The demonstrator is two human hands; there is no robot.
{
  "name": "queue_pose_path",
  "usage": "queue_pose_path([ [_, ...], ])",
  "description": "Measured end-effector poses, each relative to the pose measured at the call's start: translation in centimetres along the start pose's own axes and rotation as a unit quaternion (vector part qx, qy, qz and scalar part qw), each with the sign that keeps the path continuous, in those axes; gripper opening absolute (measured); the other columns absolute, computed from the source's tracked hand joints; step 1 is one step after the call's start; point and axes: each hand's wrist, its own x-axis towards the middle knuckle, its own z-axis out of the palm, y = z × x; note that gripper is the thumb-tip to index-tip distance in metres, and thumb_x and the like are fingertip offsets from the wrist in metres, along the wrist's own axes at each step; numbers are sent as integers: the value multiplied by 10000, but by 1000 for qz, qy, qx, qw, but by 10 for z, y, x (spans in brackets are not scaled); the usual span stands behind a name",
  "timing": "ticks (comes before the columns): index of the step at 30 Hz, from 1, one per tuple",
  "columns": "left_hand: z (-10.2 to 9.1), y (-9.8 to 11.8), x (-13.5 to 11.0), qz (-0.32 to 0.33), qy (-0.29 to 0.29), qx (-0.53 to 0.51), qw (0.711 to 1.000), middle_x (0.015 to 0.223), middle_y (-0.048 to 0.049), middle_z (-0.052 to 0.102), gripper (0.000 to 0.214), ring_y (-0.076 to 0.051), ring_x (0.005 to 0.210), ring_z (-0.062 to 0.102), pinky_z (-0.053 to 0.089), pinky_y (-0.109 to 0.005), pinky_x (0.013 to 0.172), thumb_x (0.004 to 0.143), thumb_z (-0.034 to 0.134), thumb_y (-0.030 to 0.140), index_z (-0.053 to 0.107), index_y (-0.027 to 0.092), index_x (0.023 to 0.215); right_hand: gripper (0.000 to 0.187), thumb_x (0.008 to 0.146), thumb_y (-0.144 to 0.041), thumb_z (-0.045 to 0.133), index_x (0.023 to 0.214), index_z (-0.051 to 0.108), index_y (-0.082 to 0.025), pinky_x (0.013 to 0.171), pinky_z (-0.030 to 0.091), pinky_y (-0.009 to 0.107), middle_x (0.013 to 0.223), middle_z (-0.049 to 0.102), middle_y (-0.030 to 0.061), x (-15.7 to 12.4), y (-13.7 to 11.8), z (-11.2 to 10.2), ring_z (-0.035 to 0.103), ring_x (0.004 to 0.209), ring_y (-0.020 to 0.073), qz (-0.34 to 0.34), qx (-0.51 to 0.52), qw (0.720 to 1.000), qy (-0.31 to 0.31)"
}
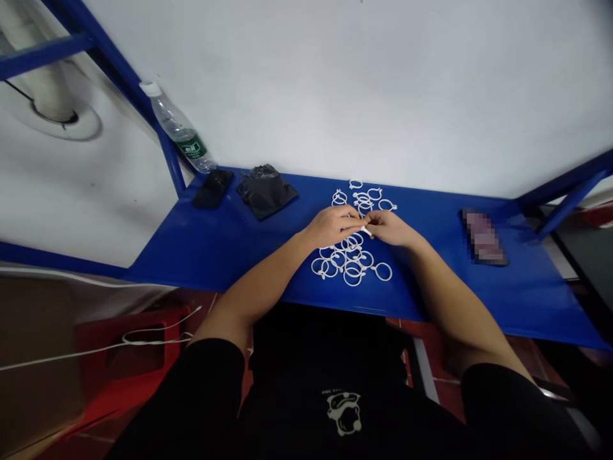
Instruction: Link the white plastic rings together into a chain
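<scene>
My left hand [331, 226] and my right hand [390, 228] meet over the middle of a blue table [230, 249]. Both have their fingers pinched together on one small white plastic ring piece [366, 230] held between them. Under and in front of my hands lies a pile of several white plastic rings [352, 262]. A second group of white rings [364, 197] lies just beyond my hands, near the white wall.
At the table's far left stand a clear water bottle with a green label [182, 133], a black phone [213, 188] and a crumpled black bag [265, 189]. Another phone [483, 237] lies at the right. A red stool [129, 358] with a white cable sits below left.
</scene>
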Motion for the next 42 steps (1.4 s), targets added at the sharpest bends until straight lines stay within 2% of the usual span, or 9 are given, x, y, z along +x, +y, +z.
queue_pose_path([
  [7, 1, 4, 2, -13, -33, -24, 999, 1168, -82, 851, 258, -196, 1065, 808, 637, -354, 949, 1099, 598, 191, 837, 230, 1189, 164, 778, -377, 703, 747, 666, -220, 548, 377, 277, 605, 666, -14, 2, -1, 4, 548, 542, 128, 25, -5, 1000, -18],
  [16, 5, 13, 4, -60, -50, -22, 997, 926, -53, 817, 240, -183, 856, 770, 622, -340, 870, 911, 638, 94, 807, 204, 1042, 245, 822, -437, 741, 738, 682, -215, 577, 375, 276, 620, 678, -9, 3, 0, 10, 545, 570, 123, 20, -2, 999, -36],
  [20, 4, 13, 3, -62, -39, -37, 997, 1026, -60, 821, 300, -169, 870, 753, 619, -329, 864, 925, 594, 66, 812, 214, 1068, 233, 813, -424, 745, 730, 664, -222, 583, 391, 284, 621, 657, -16, 2, -4, 12, 538, 575, 128, 16, -3, 999, -31],
  [25, -11, 4, 0, -142, -34, -25, 989, 1398, -97, 741, 417, -146, 896, 730, 626, -331, 898, 1008, 638, 172, 766, 249, 1397, 177, 792, -392, 687, 751, 685, -220, 627, 439, 312, 699, 715, 26, 3, -1, 0, 583, 628, 167, 22, -78, 983, 165],
  [28, -20, -4, -2, -180, -120, 4, 976, 1296, -74, 763, 353, -195, 1000, 747, 615, -360, 955, 980, 676, 188, 819, 252, 1297, 188, 819, -393, 678, 817, 738, -215, 670, 457, 336, 742, 749, 59, 5, 8, -10, 633, 693, 213, 45, -162, 945, 282],
  [30, -21, -8, -2, -195, -175, 14, 965, 1246, -69, 773, 299, -226, 1057, 750, 607, -367, 953, 952, 712, 207, 841, 247, 1219, 207, 834, -396, 690, 884, 779, -216, 684, 459, 345, 759, 760, 65, 6, 13, -14, 648, 715, 232, 60, -205, 928, 306],
  [33, -19, -10, -2, -211, -205, 25, 955, 1133, -65, 790, 186, -224, 1003, 747, 586, -344, 874, 937, 714, 206, 849, 231, 1063, 244, 878, -415, 696, 969, 810, -219, 686, 458, 350, 781, 769, 69, 5, 14, -13, 661, 723, 243, 50, -222, 925, 303],
  [36, -16, -10, -1, -236, -165, 29, 957, 932, -42, 786, 139, -198, 863, 726, 554, -322, 805, 961, 682, 201, 819, 217, 942, 286, 945, -454, 670, 1013, 812, -214, 686, 463, 351, 792, 772, 73, 1, 9, -7, 668, 718, 238, -12, -210, 932, 295],
  [42, -12, -7, 0, -322, -30, -4, 946, 623, 41, 648, 366, -177, 631, 637, 520, -304, 705, 931, 659, 124, 801, 213, 1256, 405, 981, -476, 641, 1273, 782, -234, 754, 508, 368, 932, 809, 67, -11, -13, 10, 693, 759, 225, -158, -216, 952, 147],
])
